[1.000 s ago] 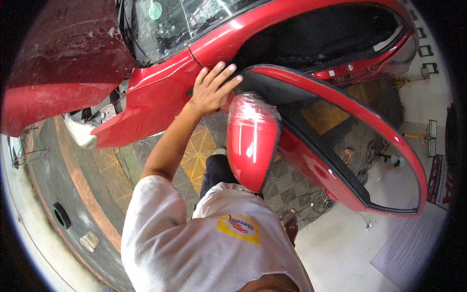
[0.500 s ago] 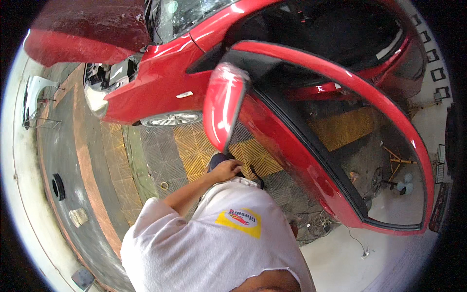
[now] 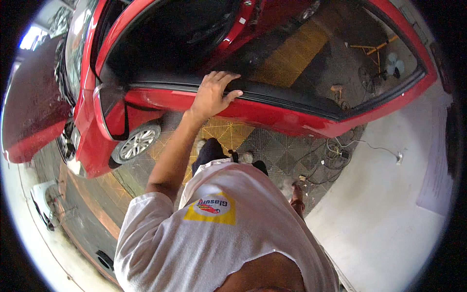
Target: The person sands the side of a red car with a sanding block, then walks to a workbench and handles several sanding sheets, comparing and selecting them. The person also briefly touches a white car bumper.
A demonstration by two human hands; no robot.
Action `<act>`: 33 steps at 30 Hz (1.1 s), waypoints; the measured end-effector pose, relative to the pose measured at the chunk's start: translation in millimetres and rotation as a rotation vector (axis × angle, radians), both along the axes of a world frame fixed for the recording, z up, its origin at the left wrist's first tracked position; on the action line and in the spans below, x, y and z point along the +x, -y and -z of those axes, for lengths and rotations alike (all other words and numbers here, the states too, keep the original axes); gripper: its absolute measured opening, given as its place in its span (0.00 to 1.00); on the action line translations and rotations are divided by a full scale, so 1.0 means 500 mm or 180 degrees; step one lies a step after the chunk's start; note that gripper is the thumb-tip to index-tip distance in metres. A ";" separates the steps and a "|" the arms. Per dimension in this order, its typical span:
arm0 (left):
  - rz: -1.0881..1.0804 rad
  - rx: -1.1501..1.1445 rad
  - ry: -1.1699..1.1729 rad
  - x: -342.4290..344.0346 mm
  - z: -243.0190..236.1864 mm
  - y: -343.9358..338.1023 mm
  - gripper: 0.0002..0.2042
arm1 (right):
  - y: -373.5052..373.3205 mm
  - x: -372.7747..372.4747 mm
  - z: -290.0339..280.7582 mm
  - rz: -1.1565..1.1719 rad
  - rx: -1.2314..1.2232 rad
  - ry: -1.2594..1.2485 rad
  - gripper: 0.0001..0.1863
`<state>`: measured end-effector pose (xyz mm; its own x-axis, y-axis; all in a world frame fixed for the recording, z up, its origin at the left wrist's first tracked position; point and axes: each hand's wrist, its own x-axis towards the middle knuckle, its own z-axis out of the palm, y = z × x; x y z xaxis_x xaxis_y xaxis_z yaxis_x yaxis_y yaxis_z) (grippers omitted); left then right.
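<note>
My left hand (image 3: 216,92) rests on the window sill of an open red car door (image 3: 301,119), fingers bent over the black trim (image 3: 277,95) and thumb along it. The door's window frame loops out to the right, and a side mirror (image 3: 109,114) sits at its left end. My right hand (image 3: 296,193) is low at my right side beside my shirt, mostly hidden, around a pale grey thing that I cannot make out. Behind the door is the car's dark doorway (image 3: 165,39).
The raised bonnet (image 3: 31,102) and a front wheel (image 3: 136,143) are at the left, near a loose white panel (image 3: 44,199) and a tyre (image 3: 104,260). Grid floor tiles (image 3: 228,129) lie underfoot. Cables (image 3: 335,155), a yellow stand (image 3: 374,51) and a fan (image 3: 394,65) are at the right.
My left hand dropped from up by the mirror toward my waist, then rose onto the door sill. My view has turned toward the door, which now runs across the upper frame.
</note>
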<state>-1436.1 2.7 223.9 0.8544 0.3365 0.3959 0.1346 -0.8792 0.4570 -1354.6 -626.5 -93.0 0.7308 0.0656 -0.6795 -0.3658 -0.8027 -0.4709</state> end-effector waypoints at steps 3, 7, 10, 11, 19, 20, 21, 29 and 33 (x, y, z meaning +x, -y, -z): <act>0.0238 0.0313 -0.0229 0.066 0.024 0.009 0.22 | 0.034 -0.014 0.020 0.0202 0.0008 -0.0124 0.23; 0.0024 0.0244 -0.0333 0.150 0.091 0.011 0.23 | 0.041 -0.018 0.045 0.0264 0.0029 -0.0309 0.23; -0.0234 0.0101 -0.0240 0.201 0.070 0.023 0.19 | 0.035 -0.020 0.055 0.0375 0.0045 -0.0417 0.23; -0.0397 0.0173 -0.0227 0.196 0.057 0.032 0.18 | 0.033 -0.023 0.054 0.0399 0.0028 -0.0468 0.23; -0.0815 0.0524 0.0103 0.255 0.056 -0.032 0.14 | -0.039 0.065 0.033 0.0351 -0.0079 -0.0555 0.23; -0.0858 0.0431 0.0031 0.276 0.051 -0.049 0.14 | -0.052 0.081 0.031 0.0365 -0.0094 -0.0520 0.23; -0.0945 0.0400 0.0017 0.297 0.045 -0.067 0.13 | -0.056 0.096 0.022 0.0374 -0.0118 -0.0505 0.23; -0.1532 0.0289 -0.0530 0.470 0.076 -0.328 0.19 | -0.163 0.201 -0.045 0.0529 -0.0308 -0.0259 0.23; -0.1818 0.0148 -0.0763 0.533 0.076 -0.453 0.20 | -0.239 0.212 -0.076 0.0575 -0.0310 -0.0201 0.23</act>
<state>-1169.8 229.3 186.1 0.6116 0.7537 0.2405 0.6838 -0.6565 0.3186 -1248.6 -507.2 -54.9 0.6804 -0.1309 -0.7211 -0.5344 -0.7620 -0.3658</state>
